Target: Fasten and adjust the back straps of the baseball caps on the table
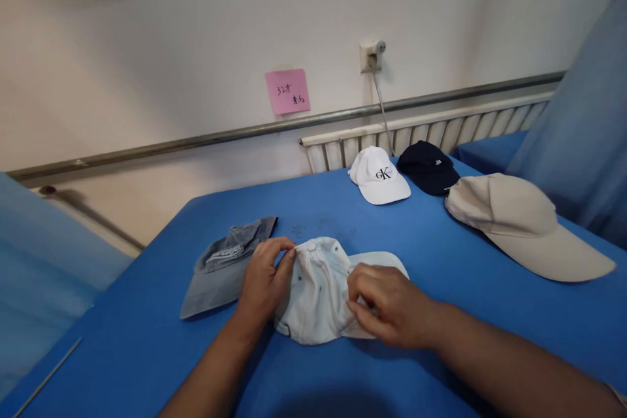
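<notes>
A pale, almost white baseball cap (318, 294) lies on the blue table in front of me, its crown slack and wrinkled and its brim pointing right. My left hand (269, 274) pinches the crown's upper left edge between thumb and fingers. At the joint of crown and brim, my right hand (386, 304) is closed on the cap with curled fingers, covering part of the brim. Just left of my left hand rests a grey cap (223, 268) with white lettering, its brim toward the lower left.
A white cap (379, 176) with black letters, a navy cap (428, 166) and a large beige cap (519, 219) sit at the back right of the blue table (147, 326). Behind are a metal rail (206, 142), a radiator (450, 130) and a plugged-in cord (382, 104). Blue curtains (582, 104) hang at both sides.
</notes>
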### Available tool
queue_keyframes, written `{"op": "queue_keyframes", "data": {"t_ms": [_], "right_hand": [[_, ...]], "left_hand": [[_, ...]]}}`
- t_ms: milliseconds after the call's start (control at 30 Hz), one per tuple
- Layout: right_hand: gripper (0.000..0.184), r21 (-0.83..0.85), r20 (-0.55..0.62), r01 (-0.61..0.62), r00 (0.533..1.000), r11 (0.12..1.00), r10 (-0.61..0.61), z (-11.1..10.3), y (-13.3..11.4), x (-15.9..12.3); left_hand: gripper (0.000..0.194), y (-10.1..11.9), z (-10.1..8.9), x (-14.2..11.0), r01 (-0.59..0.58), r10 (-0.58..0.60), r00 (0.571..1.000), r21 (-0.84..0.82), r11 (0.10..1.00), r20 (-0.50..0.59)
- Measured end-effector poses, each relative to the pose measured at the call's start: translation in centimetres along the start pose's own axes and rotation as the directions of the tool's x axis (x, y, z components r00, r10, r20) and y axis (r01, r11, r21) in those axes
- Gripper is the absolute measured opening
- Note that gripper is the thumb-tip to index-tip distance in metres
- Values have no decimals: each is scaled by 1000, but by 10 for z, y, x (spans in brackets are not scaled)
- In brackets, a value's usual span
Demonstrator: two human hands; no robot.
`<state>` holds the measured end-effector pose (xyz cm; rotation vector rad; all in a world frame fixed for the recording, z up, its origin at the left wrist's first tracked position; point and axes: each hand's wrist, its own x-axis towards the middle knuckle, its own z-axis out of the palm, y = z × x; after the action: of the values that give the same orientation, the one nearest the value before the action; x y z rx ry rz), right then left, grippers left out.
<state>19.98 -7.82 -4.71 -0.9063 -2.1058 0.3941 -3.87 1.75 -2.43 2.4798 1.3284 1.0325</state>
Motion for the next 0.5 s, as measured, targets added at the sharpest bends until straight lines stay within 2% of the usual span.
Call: {"op": "queue_keyframes", "data": {"t_ms": [100, 167, 267, 333, 400, 500], "right_hand": [[10, -42, -93, -210, 974, 977, 205, 2, 17, 2], [17, -73, -72, -282, 958, 957, 277, 0, 25, 4], [28, -170, 43, -285, 954, 943, 295, -2, 28, 6], [18, -222, 67, -285, 950, 933, 306, -1, 26, 6], [4, -229, 21, -309, 946, 923, 322, 2, 26, 6], [6, -100, -88, -366, 930, 925, 358, 7, 31, 6]], "left_hand": [[18, -1, 1, 1, 21, -21, 1000, -12, 1000, 12], [17, 0, 2, 0, 26, -26, 1000, -21, 999, -5], [17, 3, 2, -1, 15, -16, 1000, -32, 999, -25], [17, 5, 2, -2, 10, -12, 999, -35, 999, -33], [17, 5, 2, -2, 15, -16, 999, -38, 999, -43], [17, 2, 3, -2, 49, -54, 996, -71, 996, -67]]}}
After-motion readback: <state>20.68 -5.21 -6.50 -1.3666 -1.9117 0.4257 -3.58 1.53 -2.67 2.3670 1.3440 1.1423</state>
